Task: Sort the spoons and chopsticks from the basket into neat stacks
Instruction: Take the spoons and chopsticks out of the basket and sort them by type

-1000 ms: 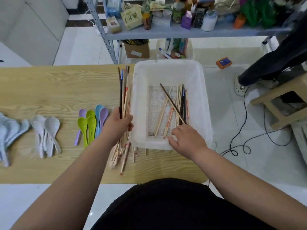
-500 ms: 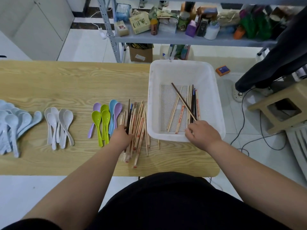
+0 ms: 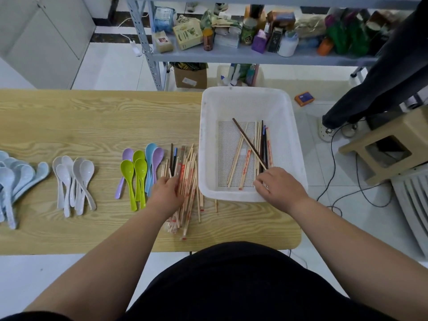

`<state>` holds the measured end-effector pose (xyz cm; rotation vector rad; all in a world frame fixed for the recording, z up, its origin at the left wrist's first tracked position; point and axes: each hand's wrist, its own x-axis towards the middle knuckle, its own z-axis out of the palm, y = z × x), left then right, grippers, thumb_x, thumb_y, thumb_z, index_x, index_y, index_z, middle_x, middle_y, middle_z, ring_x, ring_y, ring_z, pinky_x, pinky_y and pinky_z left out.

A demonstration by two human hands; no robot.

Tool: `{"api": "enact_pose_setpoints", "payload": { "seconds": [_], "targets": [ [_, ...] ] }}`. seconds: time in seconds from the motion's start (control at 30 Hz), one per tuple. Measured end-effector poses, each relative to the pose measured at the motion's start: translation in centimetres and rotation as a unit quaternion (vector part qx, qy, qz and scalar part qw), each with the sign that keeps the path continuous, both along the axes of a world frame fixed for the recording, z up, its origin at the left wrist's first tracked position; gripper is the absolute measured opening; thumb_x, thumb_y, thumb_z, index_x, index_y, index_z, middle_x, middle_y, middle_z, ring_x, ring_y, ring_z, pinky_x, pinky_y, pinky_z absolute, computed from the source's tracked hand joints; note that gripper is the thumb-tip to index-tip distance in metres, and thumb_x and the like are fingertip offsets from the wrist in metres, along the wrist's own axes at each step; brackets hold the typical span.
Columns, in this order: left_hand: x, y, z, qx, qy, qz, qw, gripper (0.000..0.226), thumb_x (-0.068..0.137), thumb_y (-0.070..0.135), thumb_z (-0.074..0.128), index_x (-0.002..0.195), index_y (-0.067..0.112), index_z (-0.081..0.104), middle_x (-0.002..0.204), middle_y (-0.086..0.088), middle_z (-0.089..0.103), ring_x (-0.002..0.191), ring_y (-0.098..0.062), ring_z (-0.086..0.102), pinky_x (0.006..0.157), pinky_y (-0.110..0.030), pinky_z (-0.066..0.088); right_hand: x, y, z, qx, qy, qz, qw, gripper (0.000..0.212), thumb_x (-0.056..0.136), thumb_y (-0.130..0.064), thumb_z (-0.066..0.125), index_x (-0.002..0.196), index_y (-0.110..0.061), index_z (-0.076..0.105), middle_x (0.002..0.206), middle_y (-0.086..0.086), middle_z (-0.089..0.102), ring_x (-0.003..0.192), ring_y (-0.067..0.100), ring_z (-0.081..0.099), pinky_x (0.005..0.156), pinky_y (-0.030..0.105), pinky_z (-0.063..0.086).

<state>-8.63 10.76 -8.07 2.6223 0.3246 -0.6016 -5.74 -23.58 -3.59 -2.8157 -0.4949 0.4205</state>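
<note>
Centre frame, on the pale wooden table [image 3: 92,117]: left hand [image 3: 166,195] laid with relaxed fingers on the pile of bamboo chopsticks [image 3: 188,172]. Just right, inside the white plastic basket [image 3: 245,98]: right hand [image 3: 281,185] curled over near ends of loose chopsticks [image 3: 246,163]; pinching or not, cannot tell.

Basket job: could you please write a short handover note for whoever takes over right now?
Left hand: flat on the chopstick pile on the table.
Right hand: fingers curled at the loose chopsticks in the basket; grip unclear.
Done: spoons laid out in colour groups.
To do: empty the basket, square the pile.
</note>
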Motion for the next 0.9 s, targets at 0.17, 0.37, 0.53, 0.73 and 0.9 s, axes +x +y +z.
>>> {"api": "enact_pose_setpoints", "payload": {
  "seconds": [0.17, 0.37, 0.53, 0.73, 0.9],
  "targets": [
    [2.5, -3.0, 3.9, -0.05, -0.223, 0.078, 0.97, 0.038, 0.084, 0.008, 0.062, 0.122, 0.004, 0.06, 0.114, -0.017, 0.058, 0.114, -0.036, 0.05, 0.092, -0.045, 0.043, 1.3, -4.0, -0.5, 0.021, -0.146, 0.048, 0.988, 0.035, 0.093, -0.032, 0.044, 0.095, -0.009, 0.07, 0.092, 0.005, 0.065, 0.095, 0.028, 0.06, 0.093, 0.04, 0.044],
    [7.2, -11.2, 6.2, -0.082, -0.212, -0.022, 0.974, 0.043, 0.088, 0.016, 0.062, 0.129, 0.009, 0.055, 0.119, -0.008, 0.057, 0.108, -0.024, 0.056, 0.099, -0.04, 0.045, 1.9, -6.0, -1.5, 0.024, -0.126, 0.061, 0.99, 0.037, 0.091, -0.033, 0.045, 0.106, -0.013, 0.071, 0.115, 0.008, 0.066, 0.128, 0.031, 0.053, 0.117, 0.05, 0.03],
    [11.6, -17.3, 3.9, -0.011, -0.008, -0.039, 0.999, 0.067, 0.093, 0.043, 0.059, 0.145, 0.007, 0.036, 0.14, -0.014, 0.044, 0.126, -0.032, 0.047, 0.102, -0.043, 0.043, 1.8, -6.1, -2.1, 0.068, -0.138, 0.056, 0.986, 0.031, 0.088, -0.031, 0.051, 0.104, -0.014, 0.072, 0.119, 0.008, 0.064, 0.132, 0.03, 0.048, 0.12, 0.051, 0.027],
    [14.9, -23.2, 0.2, 0.108, 0.072, -0.05, 0.99, 0.103, 0.086, 0.074, 0.048, 0.15, -0.002, 0.022, 0.146, -0.022, 0.033, 0.135, -0.037, 0.034, 0.112, -0.045, 0.031, 2.0, -6.2, -2.3, 0.08, -0.146, 0.055, 0.985, 0.033, 0.082, -0.027, 0.058, 0.108, -0.01, 0.068, 0.124, 0.013, 0.062, 0.133, 0.034, 0.048, 0.118, 0.054, 0.028],
    [15.7, -26.1, -1.0, 0.085, 0.051, -0.012, 0.995, 0.102, 0.079, 0.068, 0.064, 0.144, 0.002, 0.023, 0.141, -0.015, 0.031, 0.133, -0.034, 0.033, 0.106, -0.047, 0.039, 2.0, -6.3, -2.4, 0.084, -0.161, 0.061, 0.981, 0.033, 0.083, -0.029, 0.055, 0.107, -0.011, 0.069, 0.123, 0.013, 0.062, 0.132, 0.034, 0.049, 0.12, 0.051, 0.025]
  ]
}}
